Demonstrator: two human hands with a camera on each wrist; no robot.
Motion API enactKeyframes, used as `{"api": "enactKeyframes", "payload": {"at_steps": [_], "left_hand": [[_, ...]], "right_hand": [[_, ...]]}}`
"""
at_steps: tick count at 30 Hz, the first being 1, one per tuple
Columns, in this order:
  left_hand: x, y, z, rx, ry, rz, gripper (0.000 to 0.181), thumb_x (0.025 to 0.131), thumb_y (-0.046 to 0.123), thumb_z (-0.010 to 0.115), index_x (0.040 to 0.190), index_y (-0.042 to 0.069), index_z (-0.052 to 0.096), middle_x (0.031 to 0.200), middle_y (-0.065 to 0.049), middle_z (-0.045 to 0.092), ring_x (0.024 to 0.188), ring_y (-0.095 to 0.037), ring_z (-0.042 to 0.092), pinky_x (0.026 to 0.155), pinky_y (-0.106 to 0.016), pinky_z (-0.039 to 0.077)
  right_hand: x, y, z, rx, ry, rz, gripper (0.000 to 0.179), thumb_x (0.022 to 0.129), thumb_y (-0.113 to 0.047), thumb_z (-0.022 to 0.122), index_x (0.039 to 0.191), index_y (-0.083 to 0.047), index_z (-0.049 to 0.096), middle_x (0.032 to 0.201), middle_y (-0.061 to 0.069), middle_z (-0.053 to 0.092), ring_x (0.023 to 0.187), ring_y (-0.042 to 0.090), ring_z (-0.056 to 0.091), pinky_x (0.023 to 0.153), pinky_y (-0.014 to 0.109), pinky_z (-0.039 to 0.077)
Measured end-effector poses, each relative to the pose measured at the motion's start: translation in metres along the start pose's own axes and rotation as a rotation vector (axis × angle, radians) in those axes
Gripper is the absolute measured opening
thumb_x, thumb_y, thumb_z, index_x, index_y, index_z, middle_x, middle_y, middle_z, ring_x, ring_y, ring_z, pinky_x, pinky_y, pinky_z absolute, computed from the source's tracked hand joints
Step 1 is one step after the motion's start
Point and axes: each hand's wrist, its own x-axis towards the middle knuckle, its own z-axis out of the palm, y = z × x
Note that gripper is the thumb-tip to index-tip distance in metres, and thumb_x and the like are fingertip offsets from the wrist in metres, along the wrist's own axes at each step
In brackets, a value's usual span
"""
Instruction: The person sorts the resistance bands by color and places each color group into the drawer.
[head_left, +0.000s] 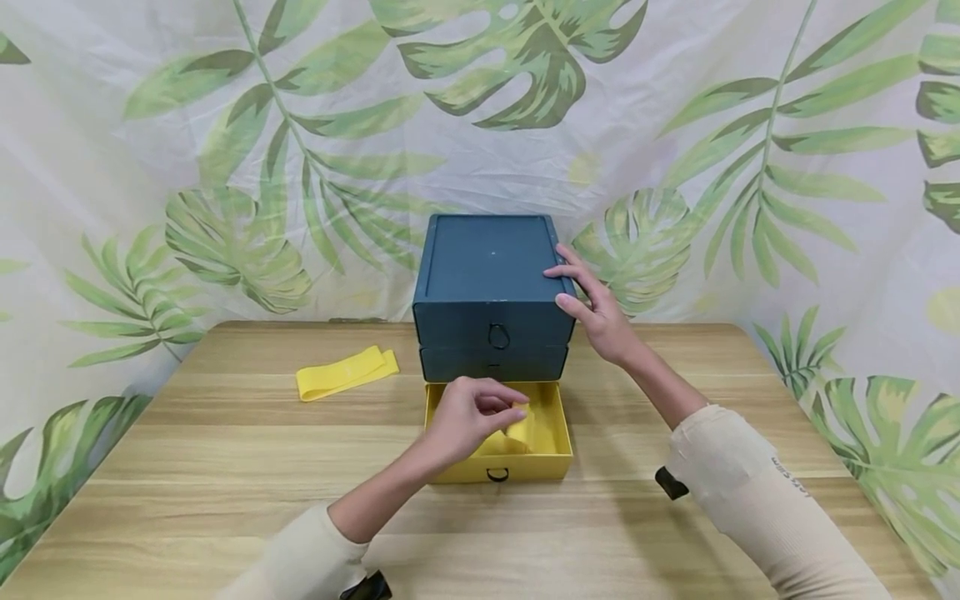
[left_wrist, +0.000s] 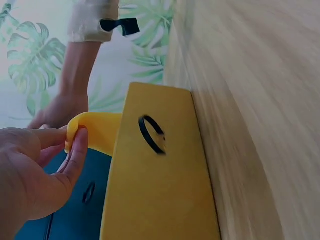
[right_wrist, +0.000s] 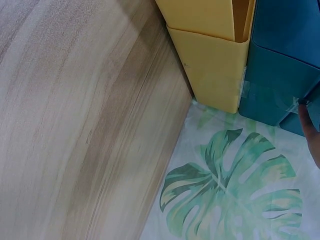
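Note:
A stack of drawer boxes has two dark blue units point(head_left: 487, 258) above a yellow one, whose yellow drawer point(head_left: 517, 468) is pulled out toward me. My left hand point(head_left: 465, 421) is over that drawer. Between thumb and fingers it pinches the end of a yellow elastic loop band point(left_wrist: 102, 129), the rest of which hangs down into the drawer. My right hand point(head_left: 603, 321) rests on the top right edge of the upper blue unit, fingers spread over the top and side. In the right wrist view just one finger point(right_wrist: 309, 129) shows, touching the blue side.
Another yellow band point(head_left: 347, 375), folded flat, lies on the wooden table point(head_left: 225, 467) left of the stack. Black loop pulls point(head_left: 498, 336) hang on the drawer fronts. Behind the table hangs a leaf-patterned cloth point(head_left: 360, 150).

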Motion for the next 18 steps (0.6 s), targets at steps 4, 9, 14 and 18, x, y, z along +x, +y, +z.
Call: {"api": "enactKeyframes", "payload": {"at_steps": [4, 9, 14, 18], "left_hand": [[-0.014, 0.027, -0.014, 0.062, -0.015, -0.052, 0.016, 0.093, 0.006, 0.078, 0.107, -0.001, 0.080, 0.100, -0.011, 0.076, 0.074, -0.017, 0.071, 0.060, -0.024, 0.055], [-0.019, 0.019, -0.027, 0.093, -0.054, -0.074, 0.018, 0.092, 0.004, 0.077, 0.108, -0.003, 0.079, 0.099, -0.012, 0.076, 0.071, -0.016, 0.071, 0.054, -0.025, 0.050], [-0.023, 0.012, -0.038, 0.135, -0.066, -0.093, 0.018, 0.090, 0.000, 0.077, 0.107, -0.005, 0.079, 0.096, -0.013, 0.076, 0.072, -0.019, 0.072, 0.055, -0.025, 0.052], [-0.024, 0.008, -0.045, 0.163, -0.082, -0.126, 0.019, 0.089, -0.001, 0.078, 0.108, -0.006, 0.078, 0.092, -0.013, 0.076, 0.071, -0.022, 0.072, 0.057, -0.026, 0.055]], "right_hand": [[0.000, -0.001, -0.001, 0.001, 0.002, -0.007, 0.039, 0.104, -0.017, 0.048, 0.138, 0.001, 0.055, 0.171, 0.013, 0.022, 0.160, 0.024, 0.014, 0.123, 0.064, 0.020], [0.000, -0.001, -0.001, 0.009, -0.001, -0.004, 0.039, 0.105, -0.017, 0.048, 0.139, 0.001, 0.055, 0.171, 0.013, 0.022, 0.160, 0.023, 0.013, 0.122, 0.066, 0.021], [0.000, 0.000, -0.001, 0.012, -0.008, -0.003, 0.039, 0.105, -0.019, 0.049, 0.138, 0.002, 0.054, 0.172, 0.013, 0.021, 0.160, 0.022, 0.012, 0.123, 0.065, 0.019], [-0.001, 0.001, -0.001, 0.009, -0.007, -0.006, 0.040, 0.105, -0.019, 0.049, 0.138, 0.002, 0.054, 0.172, 0.013, 0.021, 0.160, 0.022, 0.012, 0.123, 0.065, 0.019]]}}
